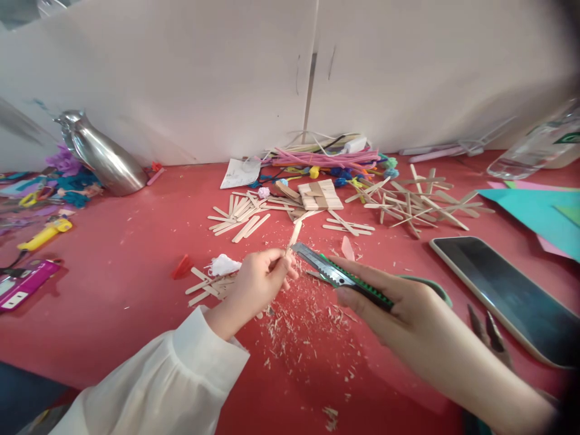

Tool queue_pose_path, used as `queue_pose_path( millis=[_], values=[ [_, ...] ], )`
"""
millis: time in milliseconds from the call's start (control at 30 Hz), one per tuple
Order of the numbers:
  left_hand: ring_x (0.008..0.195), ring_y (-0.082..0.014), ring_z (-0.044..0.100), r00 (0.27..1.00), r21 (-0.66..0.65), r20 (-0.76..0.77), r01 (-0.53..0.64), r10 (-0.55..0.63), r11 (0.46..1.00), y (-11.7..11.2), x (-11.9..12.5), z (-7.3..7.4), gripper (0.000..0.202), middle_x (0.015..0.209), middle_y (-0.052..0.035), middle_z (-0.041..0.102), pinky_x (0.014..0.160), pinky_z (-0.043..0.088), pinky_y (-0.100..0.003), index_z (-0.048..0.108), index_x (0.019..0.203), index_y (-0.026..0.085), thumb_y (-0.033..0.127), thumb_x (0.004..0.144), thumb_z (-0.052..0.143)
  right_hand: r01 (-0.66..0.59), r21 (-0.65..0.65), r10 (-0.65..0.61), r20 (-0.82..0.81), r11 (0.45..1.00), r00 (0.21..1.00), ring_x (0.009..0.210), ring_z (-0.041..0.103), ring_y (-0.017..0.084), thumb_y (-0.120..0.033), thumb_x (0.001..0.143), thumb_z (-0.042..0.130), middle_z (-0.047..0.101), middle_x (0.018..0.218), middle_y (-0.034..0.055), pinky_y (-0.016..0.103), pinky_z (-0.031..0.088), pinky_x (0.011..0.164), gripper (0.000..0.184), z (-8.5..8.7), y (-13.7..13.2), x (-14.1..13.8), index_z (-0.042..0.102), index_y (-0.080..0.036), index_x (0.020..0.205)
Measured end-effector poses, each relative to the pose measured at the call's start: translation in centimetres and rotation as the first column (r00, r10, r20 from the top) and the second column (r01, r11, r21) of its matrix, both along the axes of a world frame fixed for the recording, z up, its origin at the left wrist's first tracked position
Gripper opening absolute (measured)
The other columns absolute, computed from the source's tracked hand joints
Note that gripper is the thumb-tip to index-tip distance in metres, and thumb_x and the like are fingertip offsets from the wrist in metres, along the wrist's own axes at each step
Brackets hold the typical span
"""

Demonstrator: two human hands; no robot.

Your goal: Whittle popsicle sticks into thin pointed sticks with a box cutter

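Between the fingertips of my left hand (267,273) a wooden craft stick (295,232) is pinched, its end pointing up and away. My right hand (399,308) is wrapped round a green and black utility knife (344,278) with its blade out. The blade tip lies at the stick, close by my left fingers; whether it touches cannot be made out. Wood shavings (312,338) are scattered on the red table (149,290) below both hands. Green-handled scissors (426,284) lie partly hidden behind my right hand.
Loose craft sticks (240,211) and a stack of sticks (321,194) lie ahead, with crossed sticks (421,202) to their right. A phone (498,290) rests at right. A steel jug (102,151), yellow glue gun (45,234) and purple box (29,284) are left.
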State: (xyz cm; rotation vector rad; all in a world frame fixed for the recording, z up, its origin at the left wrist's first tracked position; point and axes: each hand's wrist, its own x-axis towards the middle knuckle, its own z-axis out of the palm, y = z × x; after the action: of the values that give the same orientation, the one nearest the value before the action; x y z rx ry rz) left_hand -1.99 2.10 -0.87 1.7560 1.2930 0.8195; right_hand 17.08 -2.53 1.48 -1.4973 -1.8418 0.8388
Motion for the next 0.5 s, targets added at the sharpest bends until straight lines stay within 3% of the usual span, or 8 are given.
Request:
queue_pose_path(
  millis=[133, 367, 500],
  values=[
    [0.052, -0.0095, 0.057, 0.998, 0.013, -0.048, -0.026, 0.027, 1.000, -0.05, 0.04, 0.18, 0.035, 0.060, -0.0021, 0.063, 0.052, 0.043, -0.021, 0.060, 0.072, 0.014, 0.036, 0.090, 0.040, 0.008, -0.038, -0.008, -0.001, 0.999, 1.000, 0.041, 0.027, 0.007, -0.035, 0.081, 0.049, 0.044, 0.051, -0.0052, 0.019, 0.026, 0.033, 0.044, 0.19, 0.05, -0.23, 0.058, -0.020, 0.122],
    [0.050, -0.0103, 0.053, 0.986, 0.119, -0.167, 0.006, 0.014, 0.993, 0.00, -0.34, -0.07, 0.036, 0.057, -0.0010, 0.059, 0.051, 0.039, -0.023, 0.059, 0.072, 0.015, 0.035, 0.091, 0.036, -0.050, -0.124, 0.032, -0.146, 0.991, 0.989, 0.031, 0.028, 0.006, -0.030, 0.084, 0.047, 0.031, 0.041, -0.0099, 0.018, 0.022, 0.027, 0.034, 0.15, 0.16, 0.01, 0.064, -0.019, 0.110],
    [0.051, -0.0107, 0.053, 0.982, 0.143, -0.189, 0.011, 0.016, 0.990, 0.03, -0.45, -0.16, 0.037, 0.056, -0.0015, 0.058, 0.052, 0.039, -0.023, 0.058, 0.072, 0.015, 0.037, 0.091, 0.035, -0.045, -0.149, 0.016, -0.194, 0.988, 0.981, 0.029, 0.028, 0.006, -0.030, 0.083, 0.048, 0.031, 0.038, -0.0107, 0.019, 0.023, 0.026, 0.032, 0.18, 0.22, 0.00, 0.066, -0.018, 0.106]
  ],
)
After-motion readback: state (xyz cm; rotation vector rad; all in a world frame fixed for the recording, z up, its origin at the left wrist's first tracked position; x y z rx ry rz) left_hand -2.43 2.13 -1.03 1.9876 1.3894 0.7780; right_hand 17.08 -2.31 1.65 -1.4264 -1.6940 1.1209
